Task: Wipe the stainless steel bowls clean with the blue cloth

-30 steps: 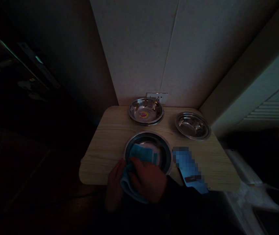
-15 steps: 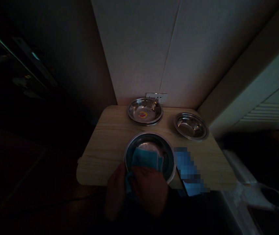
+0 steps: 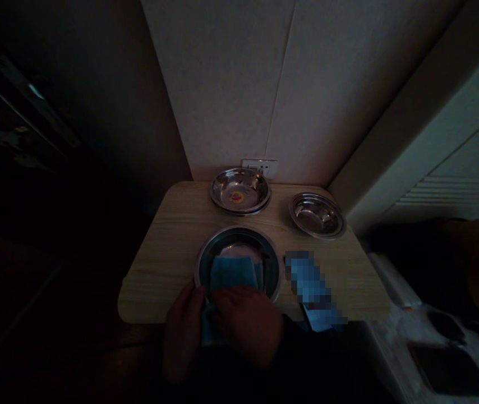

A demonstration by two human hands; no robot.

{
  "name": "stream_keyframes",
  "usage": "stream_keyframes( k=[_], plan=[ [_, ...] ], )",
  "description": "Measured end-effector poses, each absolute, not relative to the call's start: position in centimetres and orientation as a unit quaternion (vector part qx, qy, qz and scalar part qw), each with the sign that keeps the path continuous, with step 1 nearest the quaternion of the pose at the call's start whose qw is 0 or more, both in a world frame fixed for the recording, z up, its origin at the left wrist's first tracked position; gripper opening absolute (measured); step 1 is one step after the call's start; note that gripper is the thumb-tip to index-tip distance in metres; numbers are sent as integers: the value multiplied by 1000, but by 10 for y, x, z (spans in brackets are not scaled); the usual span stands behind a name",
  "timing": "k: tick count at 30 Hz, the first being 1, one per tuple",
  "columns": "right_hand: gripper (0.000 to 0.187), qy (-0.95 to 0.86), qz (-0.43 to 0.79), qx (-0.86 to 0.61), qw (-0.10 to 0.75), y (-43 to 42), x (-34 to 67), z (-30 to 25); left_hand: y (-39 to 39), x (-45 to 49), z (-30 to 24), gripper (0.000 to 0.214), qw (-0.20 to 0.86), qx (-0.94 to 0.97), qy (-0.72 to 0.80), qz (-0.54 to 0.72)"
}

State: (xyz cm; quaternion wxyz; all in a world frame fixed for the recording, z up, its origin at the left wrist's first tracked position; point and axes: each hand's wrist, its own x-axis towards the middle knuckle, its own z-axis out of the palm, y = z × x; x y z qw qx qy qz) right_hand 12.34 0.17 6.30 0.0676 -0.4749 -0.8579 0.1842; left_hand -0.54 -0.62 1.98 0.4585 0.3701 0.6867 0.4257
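Observation:
A large steel bowl sits at the near middle of a small wooden table. A folded blue cloth lies inside it and drapes over its near rim. My right hand is closed on the cloth at that rim. My left hand grips the bowl's near-left rim, its thumb against the cloth's hanging end. The scene is very dark and finger detail is hard to read.
At the back stand stacked steel bowls with a sticker inside, and a shallower steel bowl to their right. A blue blurred object lies right of the large bowl. A wall socket is behind the table.
The cloth has shifted within the large bowl under my right hand, which slid back toward the near rim. The camera view has drifted, moving everything slightly left.

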Motion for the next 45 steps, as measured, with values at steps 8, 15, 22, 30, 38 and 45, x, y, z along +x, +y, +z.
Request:
stream_keyframes(
  k=[8,15,22,30,38,45],
  plan=[
    [18,-899,90,-388,181,-8,158,43,0,-7,27,42,402,369,720,429],
    [24,-877,81,-390,269,-11,162,28,-4,1,25,42,442,362,691,444],
    [30,-712,231,-488,449,-22,179,38,-11,8,26,33,475,370,671,433],
    [32,-569,196,-608,518,-36,232,47,-15,8,28,31,441,397,679,431],
    [27,-850,135,-402,313,-17,162,49,-18,11,33,27,458,389,676,426],
    [21,-870,176,-393,242,-9,172,39,-14,6,29,29,436,361,690,451]
  ],
)
